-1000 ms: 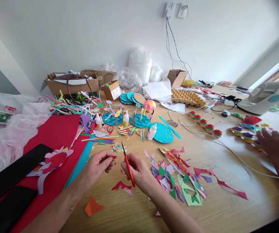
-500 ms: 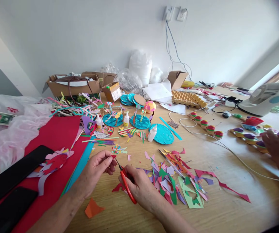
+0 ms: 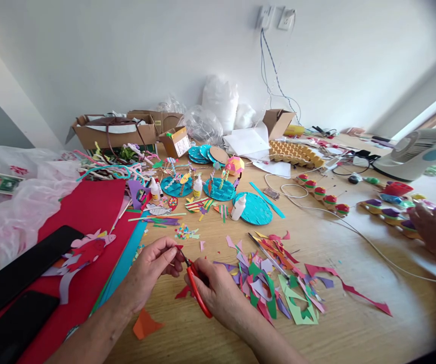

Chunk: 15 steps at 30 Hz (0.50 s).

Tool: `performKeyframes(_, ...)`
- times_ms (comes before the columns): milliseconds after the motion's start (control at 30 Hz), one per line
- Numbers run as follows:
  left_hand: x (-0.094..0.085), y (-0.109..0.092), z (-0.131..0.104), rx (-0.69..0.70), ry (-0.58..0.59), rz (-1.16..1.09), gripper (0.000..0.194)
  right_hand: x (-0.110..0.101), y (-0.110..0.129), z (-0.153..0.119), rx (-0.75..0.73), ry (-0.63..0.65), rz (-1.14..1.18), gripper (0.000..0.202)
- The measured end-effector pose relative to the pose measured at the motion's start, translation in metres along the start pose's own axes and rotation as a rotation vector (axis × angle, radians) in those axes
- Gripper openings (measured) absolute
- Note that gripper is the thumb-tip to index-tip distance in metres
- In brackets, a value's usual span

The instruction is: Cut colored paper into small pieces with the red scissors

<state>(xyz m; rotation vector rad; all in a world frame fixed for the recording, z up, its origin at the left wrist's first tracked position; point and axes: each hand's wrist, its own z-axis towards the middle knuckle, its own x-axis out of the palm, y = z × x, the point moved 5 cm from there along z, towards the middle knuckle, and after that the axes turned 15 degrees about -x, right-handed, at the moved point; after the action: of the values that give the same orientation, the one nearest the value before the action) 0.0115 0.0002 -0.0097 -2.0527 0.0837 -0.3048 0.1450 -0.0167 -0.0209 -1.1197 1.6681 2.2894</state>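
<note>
My left hand [image 3: 157, 263] pinches a small red paper piece [image 3: 180, 247] between thumb and fingertips. Red-handled scissors [image 3: 198, 290] are gripped in my right hand [image 3: 218, 288], their blade tips at the edge of that piece. Beneath my right hand lies a red paper scrap [image 3: 183, 292], partly covered. An orange paper scrap [image 3: 146, 324] rests on the wood near my left wrist. Right of my hands spreads a heap of coloured paper offcuts [image 3: 257, 283] with a pen [image 3: 269, 255] across it. Small confetti-like paper bits [image 3: 185, 232] lie just beyond my fingers.
White glue bottles [image 3: 238, 207] stand by blue discs [image 3: 257, 209] farther back. Red card sheets [image 3: 100, 212] and two black phones [image 3: 28, 268] lie at left. Another person's hand [image 3: 435, 227] reaches in at right, near egg-carton pieces [image 3: 390, 215]. A white cable [image 3: 354, 230] crosses the table.
Both hands stay almost in place, with the scissors tilted slightly and still at the red paper. The other person's hand at right has shifted a little.
</note>
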Motion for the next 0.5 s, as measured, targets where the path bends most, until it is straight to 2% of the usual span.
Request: performKeyframes(500,-0.003,0.014,0.002,-0.065,-0.003,-0.024,0.014,0.008,-0.005,-0.005,-0.008,0.034,-0.015,0.028)
